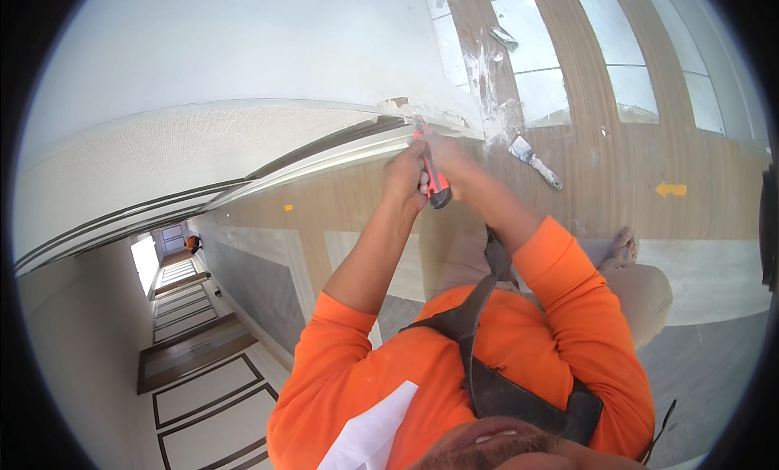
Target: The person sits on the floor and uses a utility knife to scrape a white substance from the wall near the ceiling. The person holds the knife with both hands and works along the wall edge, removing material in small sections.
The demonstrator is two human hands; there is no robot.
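My left hand (401,173) and my right hand (449,161) are close together around a red and black utility knife (436,181). Its handle points back towards me, and its front end meets the damaged edge of the white wall trim (398,107). The blade is too small to make out. Some right-hand fingers are hidden. Off-white trim (341,157) runs along the foot of the wall to the left. To the right of my hands, a putty knife (535,163) smeared with white lies on the wood-look floor (608,178).
White dust and crumbs (500,114) cover the floor by the wall corner. A second smeared scraper (504,38) lies farther off. A yellow arrow marker (671,190) is on the floor at right. A person in orange (193,244) is far down the corridor.
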